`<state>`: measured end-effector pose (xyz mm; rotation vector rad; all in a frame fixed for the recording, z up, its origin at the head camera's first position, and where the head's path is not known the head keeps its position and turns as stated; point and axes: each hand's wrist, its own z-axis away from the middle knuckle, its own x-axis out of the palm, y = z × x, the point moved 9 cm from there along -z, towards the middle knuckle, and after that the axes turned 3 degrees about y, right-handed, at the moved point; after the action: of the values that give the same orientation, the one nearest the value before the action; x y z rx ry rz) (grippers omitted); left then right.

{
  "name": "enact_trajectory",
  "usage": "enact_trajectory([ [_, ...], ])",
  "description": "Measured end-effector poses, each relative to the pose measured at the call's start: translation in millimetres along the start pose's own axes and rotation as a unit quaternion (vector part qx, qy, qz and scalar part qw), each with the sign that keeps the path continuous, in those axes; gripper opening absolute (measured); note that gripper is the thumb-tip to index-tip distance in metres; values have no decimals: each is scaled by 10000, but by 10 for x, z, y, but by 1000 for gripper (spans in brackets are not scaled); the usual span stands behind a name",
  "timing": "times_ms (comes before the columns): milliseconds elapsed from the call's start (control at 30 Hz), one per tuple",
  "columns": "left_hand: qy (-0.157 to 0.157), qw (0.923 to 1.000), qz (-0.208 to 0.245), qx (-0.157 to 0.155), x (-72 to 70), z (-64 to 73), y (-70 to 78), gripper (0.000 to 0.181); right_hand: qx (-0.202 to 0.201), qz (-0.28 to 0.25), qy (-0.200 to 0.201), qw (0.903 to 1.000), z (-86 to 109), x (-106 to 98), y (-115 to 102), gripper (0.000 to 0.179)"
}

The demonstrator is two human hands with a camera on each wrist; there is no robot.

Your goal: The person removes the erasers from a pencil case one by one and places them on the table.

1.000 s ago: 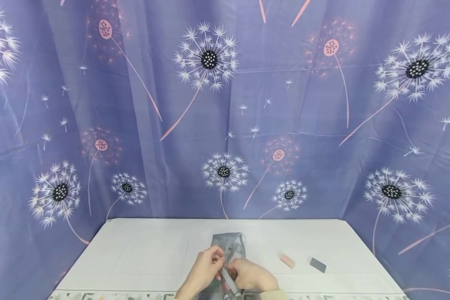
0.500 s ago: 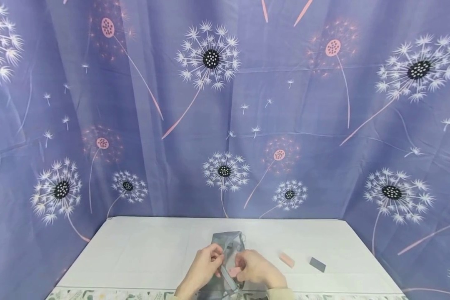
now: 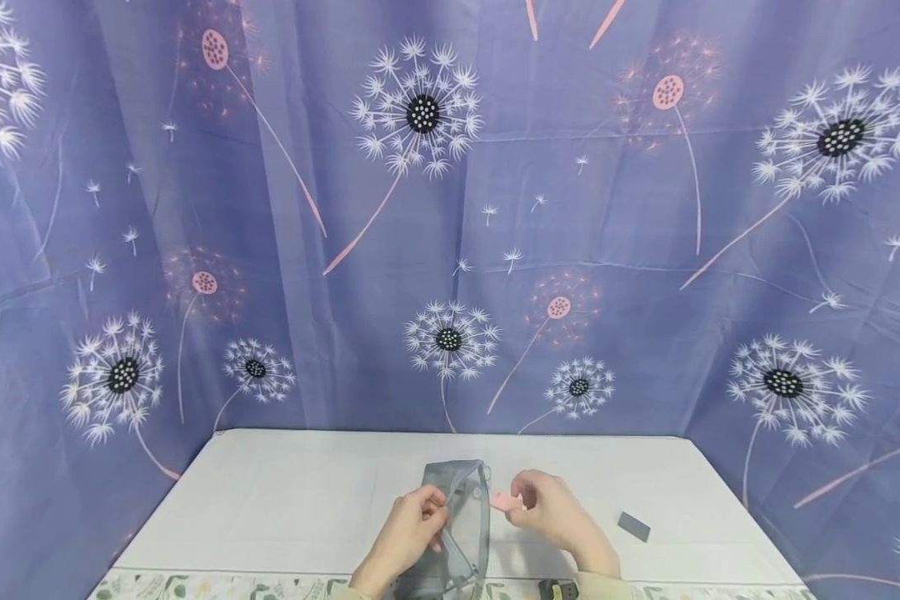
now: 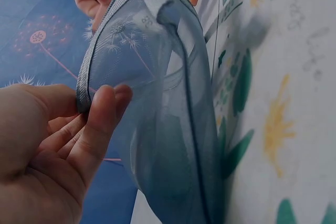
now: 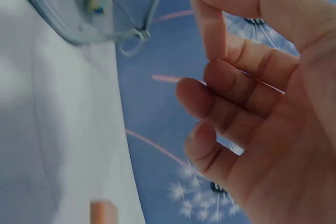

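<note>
My left hand (image 3: 412, 525) pinches the zipped edge of a see-through grey mesh pouch (image 3: 461, 550) between thumb and fingers. The left wrist view shows the pouch (image 4: 163, 103) standing with its mouth spread wide. Just right of the pouch, my right hand (image 3: 551, 512) holds a small pink block (image 3: 504, 501) by thumb and forefinger, clear of the table. In the right wrist view, the pink block (image 5: 210, 24) points away from the palm while the other fingers curl loosely. Some small yellowish item (image 5: 96, 1) shows at the pouch in that view.
A dark grey block (image 3: 633, 527) lies on the white table (image 3: 307, 500) to the right. A peach block (image 5: 104, 212) rests on the table, hidden behind my right arm in the head view. Purple dandelion curtains (image 3: 345, 333) surround the table's back and sides.
My right hand has come out of the pouch's mouth and moved right and away, carrying the pink block. My left hand stays on the pouch's edge, and the mouth looks wider.
</note>
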<state>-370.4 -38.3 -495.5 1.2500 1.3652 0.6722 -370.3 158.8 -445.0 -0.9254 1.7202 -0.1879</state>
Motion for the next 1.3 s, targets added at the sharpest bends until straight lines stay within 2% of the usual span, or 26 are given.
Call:
enact_trajectory([
  [200, 27, 10000, -48, 15, -26, 3, -22, 16, 332, 184, 530, 9979, 53, -227, 185, 22],
  [400, -6, 10000, -44, -26, -12, 4, -21, 16, 1049, 165, 698, 9919, 166, -394, 412, 21],
  [500, -41, 10000, -35, -71, 7, -9, -21, 16, 1266, 122, 793, 9887, 199, -464, 501, 21],
  [767, -50, 9998, -81, -175, 20, -47, -31, 17, 1519, 228, 756, 9852, 131, -531, 719, 21],
  [967, -61, 9999, -18, -155, 18, -29, -28, 16, 1375, 479, 642, 9873, 87, -566, 909, 19],
  [1133, -4, 9999, -53, -92, 13, -14, -25, 14, 1422, 513, 471, 9874, 11, -575, 1011, 16],
  [1300, 31, 9999, -99, -98, 9, -13, -40, 14, 1418, 719, 266, 9869, -114, -523, 1061, 25],
])
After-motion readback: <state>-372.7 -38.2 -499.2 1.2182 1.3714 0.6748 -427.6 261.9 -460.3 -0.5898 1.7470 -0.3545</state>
